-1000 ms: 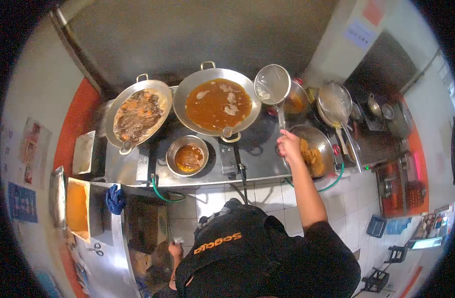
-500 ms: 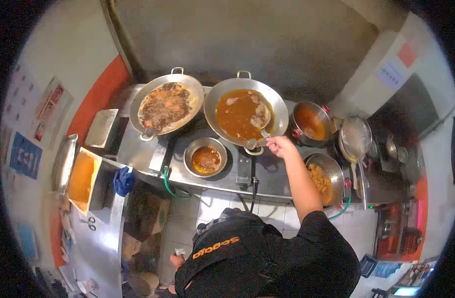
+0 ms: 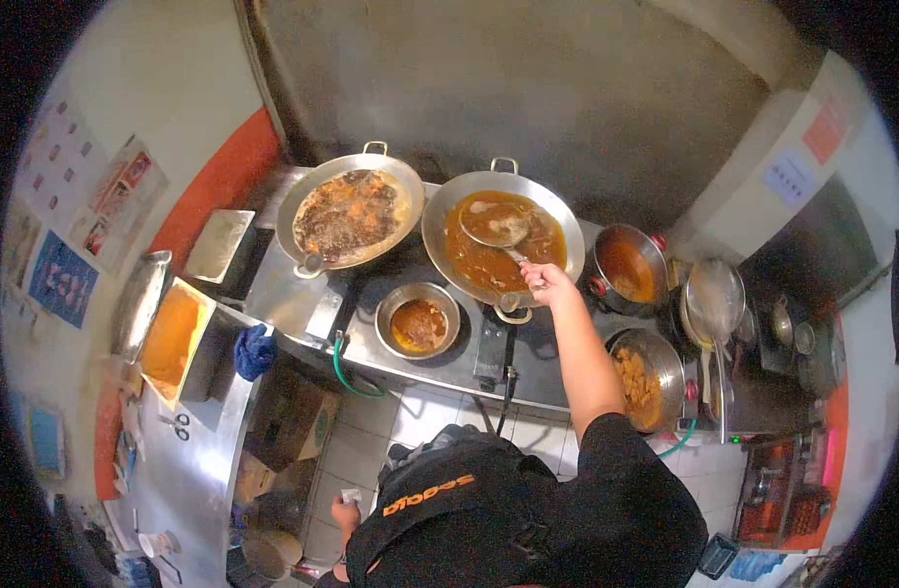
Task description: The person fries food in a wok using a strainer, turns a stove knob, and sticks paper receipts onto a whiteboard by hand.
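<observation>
While gripping strainer (image 3: 506, 231) in right hand (image 3: 549, 283), at surface of brown liquid (image 3: 554, 248) in wide pan (image 3: 433, 232), upper centre | holding small white thing (image 3: 349, 496) in left hand (image 3: 346, 514), lower centre | could scald right hand by splashing if jerked | could drip onto desk (image 3: 271, 302) if swung aside undrained

A round, long-handled skimmer (image 3: 494, 226) sits amid brown liquid (image 3: 548, 233) in the wok (image 3: 435, 235), handle slanting toward its near rim, and a small pale item (image 3: 350, 496) (too small to identify) is well apart from it.
</observation>
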### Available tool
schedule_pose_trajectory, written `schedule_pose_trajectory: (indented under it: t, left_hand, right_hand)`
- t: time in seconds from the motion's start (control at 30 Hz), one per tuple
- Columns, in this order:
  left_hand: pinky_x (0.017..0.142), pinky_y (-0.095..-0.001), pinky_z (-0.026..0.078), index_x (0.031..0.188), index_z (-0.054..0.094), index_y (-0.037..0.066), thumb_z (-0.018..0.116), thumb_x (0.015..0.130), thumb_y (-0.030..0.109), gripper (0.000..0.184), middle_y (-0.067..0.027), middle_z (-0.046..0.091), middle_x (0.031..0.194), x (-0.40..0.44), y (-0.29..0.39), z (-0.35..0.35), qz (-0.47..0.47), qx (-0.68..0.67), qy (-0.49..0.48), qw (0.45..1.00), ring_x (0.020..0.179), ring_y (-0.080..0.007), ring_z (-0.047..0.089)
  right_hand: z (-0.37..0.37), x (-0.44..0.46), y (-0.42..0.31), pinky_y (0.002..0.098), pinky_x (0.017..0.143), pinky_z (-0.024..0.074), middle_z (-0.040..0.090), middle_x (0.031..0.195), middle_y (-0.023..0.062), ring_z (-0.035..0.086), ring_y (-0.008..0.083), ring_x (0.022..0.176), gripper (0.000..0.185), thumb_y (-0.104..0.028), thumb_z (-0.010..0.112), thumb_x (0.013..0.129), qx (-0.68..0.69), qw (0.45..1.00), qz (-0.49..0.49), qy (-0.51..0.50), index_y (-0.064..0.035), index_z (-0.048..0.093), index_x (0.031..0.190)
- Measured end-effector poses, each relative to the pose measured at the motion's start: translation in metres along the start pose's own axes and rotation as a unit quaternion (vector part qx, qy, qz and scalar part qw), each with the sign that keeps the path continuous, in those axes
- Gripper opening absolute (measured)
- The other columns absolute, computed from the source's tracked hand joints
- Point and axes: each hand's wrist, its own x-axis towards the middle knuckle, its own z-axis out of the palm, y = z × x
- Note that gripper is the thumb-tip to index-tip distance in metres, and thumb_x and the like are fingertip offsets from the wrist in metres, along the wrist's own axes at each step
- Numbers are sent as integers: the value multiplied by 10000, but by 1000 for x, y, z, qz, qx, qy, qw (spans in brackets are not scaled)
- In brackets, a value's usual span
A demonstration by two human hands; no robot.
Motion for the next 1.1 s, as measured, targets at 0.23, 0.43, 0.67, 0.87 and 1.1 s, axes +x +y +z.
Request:
schedule_pose_trajectory:
  t: [0.23,0.43,0.67,0.87,1.1]
  left_hand:
    - [687,-411,484,885,620,-44,638,625,40,274,-218,644,814,-1,-38,5,3,31,27,999,783,-349,639]
    - [704,-440,483,858,624,-33,641,638,98,257,-224,640,820,-3,-56,18,-8,97,40,994,789,-385,625]
    - [704,-443,480,859,636,-14,651,656,123,245,-222,638,827,-7,-47,15,-1,88,38,995,806,-390,621]
    - [700,-437,474,872,636,-28,654,660,113,255,-229,637,841,0,-22,4,2,86,11,996,817,-396,618]
    - [737,-420,476,888,633,-40,655,665,92,260,-229,642,867,19,-12,-3,37,43,29,998,859,-384,621]
  right_hand:
    - [-9,-2,2,149,333,258,523,782,97,386,52,456,215,50,539,805,37,999,-29,-6,-7,481,1004]
    - [-16,-34,3,169,337,275,526,761,82,366,66,442,231,22,500,843,37,997,-68,-6,-6,481,1072]
    - [-12,-69,21,163,327,282,519,760,85,362,58,427,218,25,483,852,-6,994,-103,17,-15,491,1066]
    - [-10,-75,34,170,333,274,495,733,70,357,58,448,122,-9,473,870,-3,996,-88,6,-16,486,990]
    - [-5,-82,40,172,331,269,477,720,64,340,54,434,108,4,457,862,15,998,-57,-12,-19,481,966]
